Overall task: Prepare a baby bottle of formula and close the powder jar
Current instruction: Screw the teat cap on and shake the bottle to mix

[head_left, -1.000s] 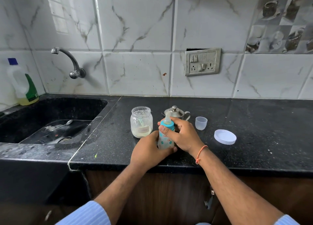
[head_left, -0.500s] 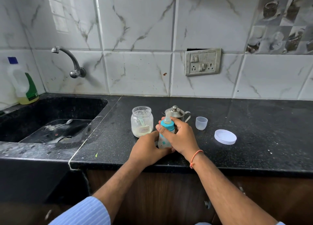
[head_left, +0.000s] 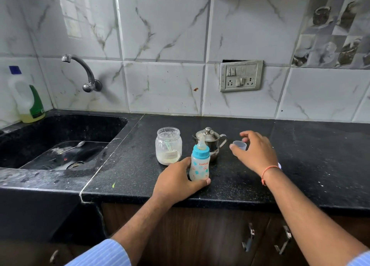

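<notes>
I see pale blue, finely striped shirt sleeves [head_left: 104, 253] pushed up both my forearms. A thin orange thread bracelet [head_left: 269, 170] circles my right wrist. My left hand [head_left: 176, 182] and right hand [head_left: 257, 151] are bare.

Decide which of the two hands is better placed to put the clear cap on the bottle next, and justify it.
Right. The right hand is already at the clear cap, fingers open around it; the left hand is steadying the bottle on the counter.

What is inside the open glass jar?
The glass jar holds pale powder at the bottom and a light scoop leaning inside. Its label covers part of the powder.
</notes>
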